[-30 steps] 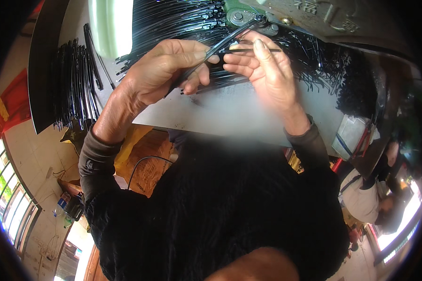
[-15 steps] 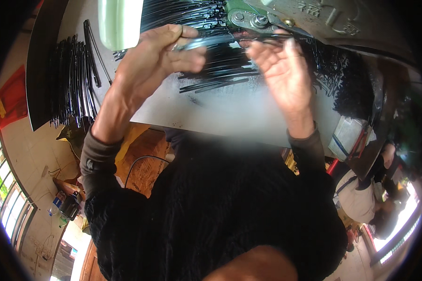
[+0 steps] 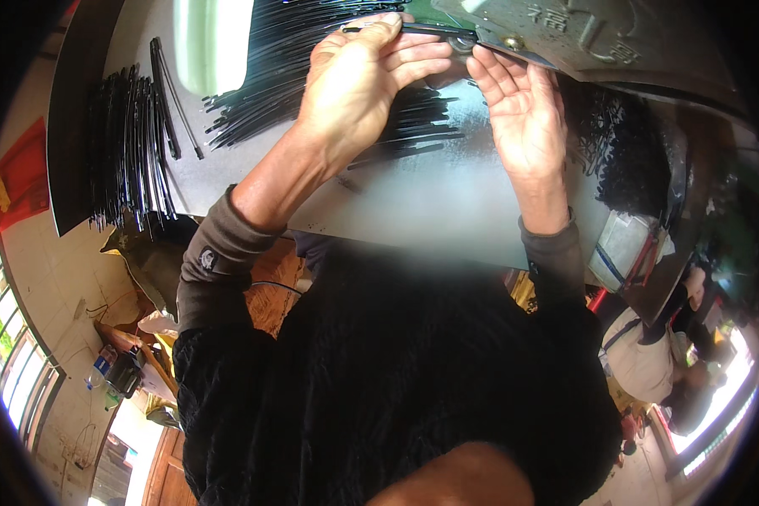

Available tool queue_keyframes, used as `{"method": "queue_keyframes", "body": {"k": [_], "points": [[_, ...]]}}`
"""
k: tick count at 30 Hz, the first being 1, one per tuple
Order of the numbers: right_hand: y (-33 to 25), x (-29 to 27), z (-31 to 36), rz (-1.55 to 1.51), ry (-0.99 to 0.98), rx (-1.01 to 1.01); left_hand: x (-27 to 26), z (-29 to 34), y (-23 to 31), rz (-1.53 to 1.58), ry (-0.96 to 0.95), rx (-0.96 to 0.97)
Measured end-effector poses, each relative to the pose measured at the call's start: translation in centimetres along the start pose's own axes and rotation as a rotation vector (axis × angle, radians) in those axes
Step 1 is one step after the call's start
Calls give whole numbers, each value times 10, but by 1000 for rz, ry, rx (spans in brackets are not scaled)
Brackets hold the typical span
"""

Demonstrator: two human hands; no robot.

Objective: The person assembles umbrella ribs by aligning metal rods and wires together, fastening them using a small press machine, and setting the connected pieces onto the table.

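Thumb and fingers of my left hand pinch a thin black strip. It lies nearly level, with its right end at the metal jaw of a machine. My right hand is palm up just below that jaw, fingers stretched out and slightly curled, their tips close under the machine's edge. Whether those fingertips touch the strip cannot be made out. Beneath and behind my left hand, many similar black strips lie in a loose layer on the grey metal tabletop.
At the left, a bundle of black strips lies near the table edge. A pale green, glossy panel stands behind it. A heap of small black pieces and a white box are on the right. Another person is farther right.
My left hand has moved right and up, bringing the strip to the machine's jaw. My right hand has shifted slightly right, its fingers now below the jaw.
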State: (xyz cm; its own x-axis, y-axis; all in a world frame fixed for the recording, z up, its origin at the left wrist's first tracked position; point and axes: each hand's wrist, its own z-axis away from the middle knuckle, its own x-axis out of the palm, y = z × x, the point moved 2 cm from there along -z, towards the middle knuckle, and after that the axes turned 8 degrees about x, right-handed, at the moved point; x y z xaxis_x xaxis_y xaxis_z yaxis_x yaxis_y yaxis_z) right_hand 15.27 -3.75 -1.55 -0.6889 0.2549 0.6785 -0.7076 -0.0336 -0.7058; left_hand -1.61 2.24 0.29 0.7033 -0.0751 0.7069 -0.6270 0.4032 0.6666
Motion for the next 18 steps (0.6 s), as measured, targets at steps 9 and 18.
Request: {"method": "queue_keyframes", "body": {"k": [9,18], "points": [[0,1,-2,-8,25,-14,0,-7,-3,-45,-10,33],[-2,-5,4,48,62,-35,-4,-17,-12,-165,-203,215]]}}
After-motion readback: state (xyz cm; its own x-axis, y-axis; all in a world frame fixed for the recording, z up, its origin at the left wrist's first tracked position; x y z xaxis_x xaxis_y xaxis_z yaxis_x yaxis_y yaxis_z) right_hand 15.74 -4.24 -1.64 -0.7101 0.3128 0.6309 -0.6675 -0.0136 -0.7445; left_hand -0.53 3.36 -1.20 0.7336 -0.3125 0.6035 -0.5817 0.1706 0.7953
